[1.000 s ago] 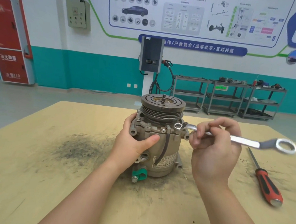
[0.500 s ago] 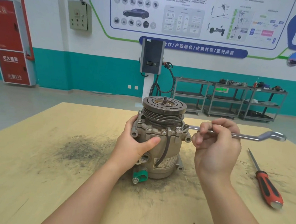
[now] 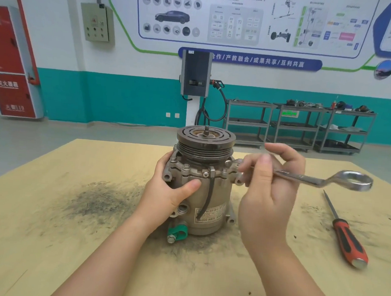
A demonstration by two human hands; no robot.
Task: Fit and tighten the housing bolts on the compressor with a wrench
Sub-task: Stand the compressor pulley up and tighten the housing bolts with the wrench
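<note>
Wooden table (image 3: 47,241) fills the lower frame, smudged with dark grime at centre left. Compressor (image 3: 206,194) stands upright at frame centre, pulley uppermost. Left hand (image 3: 172,193) grips the housing, thumb across its front. Right hand (image 3: 267,193), right of centre, holds the wrench (image 3: 307,178) with curled fingers; its near end meets the flange bolts (image 3: 229,163), its ring end points right. Red-handled screwdriver (image 3: 347,239) lies at lower right.
</note>
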